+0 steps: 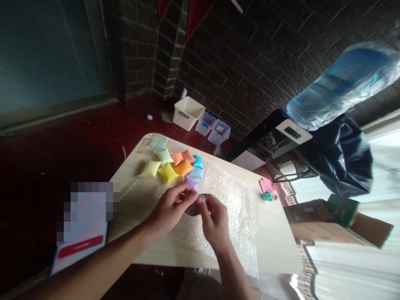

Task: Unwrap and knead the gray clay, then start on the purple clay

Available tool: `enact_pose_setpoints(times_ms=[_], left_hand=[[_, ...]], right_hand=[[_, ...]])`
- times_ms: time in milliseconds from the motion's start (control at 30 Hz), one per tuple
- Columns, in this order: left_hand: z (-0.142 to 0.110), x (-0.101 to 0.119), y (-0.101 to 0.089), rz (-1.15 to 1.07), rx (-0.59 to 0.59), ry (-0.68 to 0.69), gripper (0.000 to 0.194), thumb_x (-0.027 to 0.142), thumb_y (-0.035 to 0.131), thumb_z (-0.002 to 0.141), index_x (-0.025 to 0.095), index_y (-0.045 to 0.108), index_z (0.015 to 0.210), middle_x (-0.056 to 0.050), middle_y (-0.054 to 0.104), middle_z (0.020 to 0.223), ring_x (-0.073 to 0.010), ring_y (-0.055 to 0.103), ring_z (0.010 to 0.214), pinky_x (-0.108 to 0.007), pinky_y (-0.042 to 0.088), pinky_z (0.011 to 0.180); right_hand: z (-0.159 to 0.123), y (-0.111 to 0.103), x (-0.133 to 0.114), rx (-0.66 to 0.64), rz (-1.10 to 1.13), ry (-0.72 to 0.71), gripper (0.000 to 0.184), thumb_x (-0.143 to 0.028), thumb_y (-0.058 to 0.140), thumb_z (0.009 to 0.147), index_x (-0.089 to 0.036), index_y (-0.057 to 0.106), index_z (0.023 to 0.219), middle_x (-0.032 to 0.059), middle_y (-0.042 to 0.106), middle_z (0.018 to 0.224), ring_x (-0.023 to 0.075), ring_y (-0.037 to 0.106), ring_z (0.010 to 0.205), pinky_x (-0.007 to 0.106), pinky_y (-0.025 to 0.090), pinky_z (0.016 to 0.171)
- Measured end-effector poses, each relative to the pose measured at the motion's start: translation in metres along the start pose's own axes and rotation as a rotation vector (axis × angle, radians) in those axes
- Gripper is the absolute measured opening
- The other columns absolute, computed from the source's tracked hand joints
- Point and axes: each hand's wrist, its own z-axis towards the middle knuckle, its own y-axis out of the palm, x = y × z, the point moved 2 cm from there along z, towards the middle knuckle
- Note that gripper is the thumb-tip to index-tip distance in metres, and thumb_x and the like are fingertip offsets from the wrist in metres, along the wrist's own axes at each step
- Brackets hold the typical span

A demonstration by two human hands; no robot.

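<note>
Over the table's middle, my left hand (175, 204) and my right hand (215, 216) meet, thumbs and fingertips pinched on a small dark grey pouch (193, 209). Fingers cover much of it. Just beyond lies a lilac puffy pouch (191, 182). Several more small pillow-shaped pouches are grouped there, among them a yellow one (168, 172), a pale yellow one (149, 168), an orange one (183, 167), a pale green one (164, 156), a teal one (198, 161) and a light blue one (196, 173). Clear bubble wrap (233, 200) lies under and beside my hands.
The light wooden table (271, 233) bears pink (267, 185) and green (268, 196) lumps at its right end. A clear bag with teal bits (158, 143) lies at the far left corner. Beyond stand a white basket (189, 114), clear bins (218, 132), a water dispenser (293, 130) and cardboard boxes (325, 231).
</note>
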Motion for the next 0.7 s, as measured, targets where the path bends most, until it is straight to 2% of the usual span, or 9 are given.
enact_pose_setpoints(times_ms=[100,200,333,500,633,700], left_hand=[[0.0,0.0,-0.001,0.03,0.01,0.031,0.027,0.043,0.071,0.095,0.017,0.072,0.089,-0.003,0.07,0.083,-0.0178,0.063,0.078,-0.026,0.048,0.071],[0.0,0.002,-0.001,0.041,-0.013,0.03,0.024,0.041,0.072,0.093,0.017,0.074,0.088,-0.003,0.071,0.081,-0.0181,0.063,0.076,-0.027,0.048,0.071],[-0.004,0.006,0.0,0.069,-0.001,0.012,0.028,0.044,0.067,0.095,0.018,0.073,0.084,-0.003,0.071,0.08,-0.019,0.063,0.076,-0.028,0.048,0.07],[-0.007,0.006,0.0,0.148,0.088,0.001,0.038,0.053,0.055,0.102,0.022,0.069,0.085,-0.002,0.07,0.078,-0.0209,0.064,0.078,-0.029,0.048,0.069],[-0.011,0.002,0.002,0.25,0.094,-0.039,0.046,0.057,0.049,0.105,0.022,0.064,0.079,0.0,0.063,0.069,-0.0199,0.06,0.069,-0.028,0.043,0.062],[-0.012,0.003,0.003,0.324,0.101,-0.01,0.048,0.056,0.047,0.106,0.022,0.06,0.075,0.0,0.058,0.064,-0.0189,0.057,0.064,-0.029,0.039,0.06]], right_hand=[[0.0,0.001,-0.001,-0.014,0.028,0.012,0.04,-0.051,0.061,0.103,-0.017,0.076,0.09,0.0054,0.071,0.078,0.019,0.062,0.071,0.029,0.047,0.065],[-0.001,0.003,0.0,-0.041,0.047,0.022,0.046,-0.054,0.055,0.106,-0.018,0.067,0.08,0.0009,0.061,0.07,0.0157,0.051,0.066,0.027,0.038,0.06],[-0.002,0.007,0.002,-0.093,-0.044,0.021,0.051,-0.055,0.045,0.109,-0.02,0.056,0.074,-0.0011,0.053,0.067,0.0142,0.043,0.062,0.028,0.031,0.057],[-0.003,0.009,0.001,-0.092,-0.156,0.009,0.054,-0.054,0.039,0.111,-0.021,0.05,0.069,-0.0017,0.051,0.063,0.0132,0.041,0.057,0.03,0.028,0.055],[-0.005,0.01,0.001,-0.107,-0.141,0.014,0.054,-0.054,0.039,0.111,-0.021,0.051,0.07,-0.0014,0.052,0.062,0.0133,0.041,0.057,0.03,0.028,0.054],[-0.007,0.01,0.002,-0.113,-0.138,0.018,0.055,-0.055,0.041,0.111,-0.021,0.05,0.068,-0.0014,0.051,0.062,0.0134,0.04,0.057,0.03,0.028,0.055]])
